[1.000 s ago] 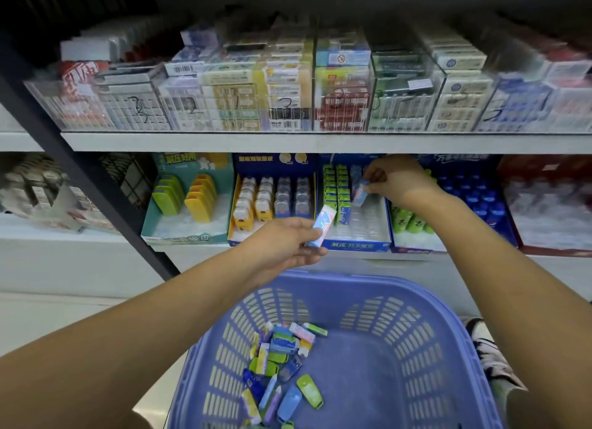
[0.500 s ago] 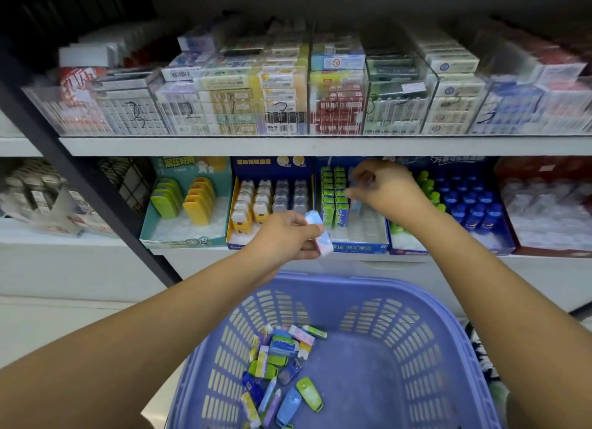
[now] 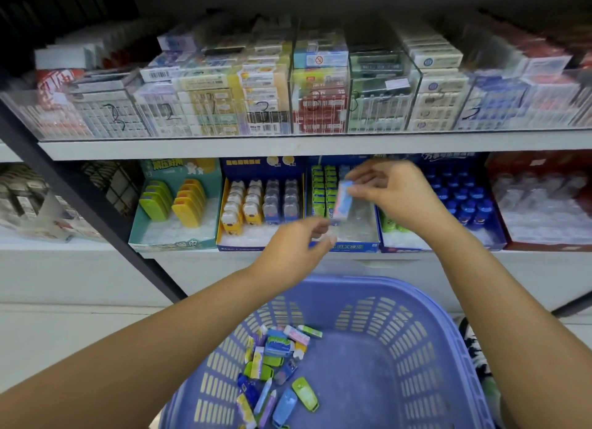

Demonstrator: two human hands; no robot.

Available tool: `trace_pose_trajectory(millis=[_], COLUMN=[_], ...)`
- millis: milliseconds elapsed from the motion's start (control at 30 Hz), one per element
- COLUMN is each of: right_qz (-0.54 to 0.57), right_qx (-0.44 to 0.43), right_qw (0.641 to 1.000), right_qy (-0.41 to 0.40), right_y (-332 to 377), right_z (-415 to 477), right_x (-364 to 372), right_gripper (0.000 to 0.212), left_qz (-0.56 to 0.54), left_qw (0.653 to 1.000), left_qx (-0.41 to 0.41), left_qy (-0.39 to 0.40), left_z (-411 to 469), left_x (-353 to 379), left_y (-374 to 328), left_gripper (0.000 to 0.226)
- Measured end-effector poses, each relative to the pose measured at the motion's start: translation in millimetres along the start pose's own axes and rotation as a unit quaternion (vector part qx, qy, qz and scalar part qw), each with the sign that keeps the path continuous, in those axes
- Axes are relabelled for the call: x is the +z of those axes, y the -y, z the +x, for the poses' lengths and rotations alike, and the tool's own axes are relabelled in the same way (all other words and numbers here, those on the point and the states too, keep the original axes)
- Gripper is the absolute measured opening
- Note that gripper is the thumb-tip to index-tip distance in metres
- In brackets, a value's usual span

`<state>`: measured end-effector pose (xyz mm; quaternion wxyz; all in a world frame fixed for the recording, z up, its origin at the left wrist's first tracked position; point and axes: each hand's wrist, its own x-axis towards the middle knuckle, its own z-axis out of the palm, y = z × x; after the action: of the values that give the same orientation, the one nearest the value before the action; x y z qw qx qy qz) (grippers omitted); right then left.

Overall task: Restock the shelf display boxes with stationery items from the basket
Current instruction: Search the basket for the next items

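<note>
My right hand [image 3: 395,193] pinches a pink-and-blue eraser [image 3: 343,200] at its top end, holding it above the clear slots of the blue display box [image 3: 355,246] on the lower shelf. Green erasers [image 3: 323,185] fill that box's left rows. My left hand [image 3: 298,246] hovers just below the eraser at the box's front edge, fingers loosely curled and holding nothing. The purple basket [image 3: 426,326] sits below my arms, with several loose erasers [image 3: 275,364] piled in its left part.
Left of the blue box stand a box of bear-shaped erasers [image 3: 259,201] and a teal box with green and yellow items [image 3: 173,201]. To the right are blue-capped bottles [image 3: 461,198] and a red box [image 3: 544,201]. Clear bins [image 3: 320,108] line the upper shelf. A black post [image 3: 89,198] slants at left.
The pink-and-blue eraser passed from my left hand to my right hand, which now holds it over the blue box. My left hand let go and stays just below.
</note>
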<state>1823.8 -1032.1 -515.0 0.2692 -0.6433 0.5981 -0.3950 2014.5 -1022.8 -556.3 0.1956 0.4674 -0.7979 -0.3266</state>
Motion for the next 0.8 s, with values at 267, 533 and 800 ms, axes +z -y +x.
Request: trace_pose_trajectory(millis=[267,533,800], right_qz=[-0.141,-0.230,-0.290], right_qx=[-0.025,0.013,0.016], right_qw=[0.989,0.973,0.957], right_qy=[-0.027,0.018,0.006], right_y=[-36.4,-45.1,-29.2], right_z=[11.5,27.4,19.6], right_x=[23.4,29.2,28.3], right_gripper=[0.018,0.017,0.023], left_qz=[0.283,0.280,0.254], left_qw=[0.943,0.942,0.957], left_qx=[0.090,0.093,0.075], left_qy=[0.152,0.160,0.121], left_z=[-7.6,-6.7,-17.3], left_x=[11.2,9.1,1.9], left_y=[15.7,16.8,11.7], left_gripper=[0.068,0.069,0.053])
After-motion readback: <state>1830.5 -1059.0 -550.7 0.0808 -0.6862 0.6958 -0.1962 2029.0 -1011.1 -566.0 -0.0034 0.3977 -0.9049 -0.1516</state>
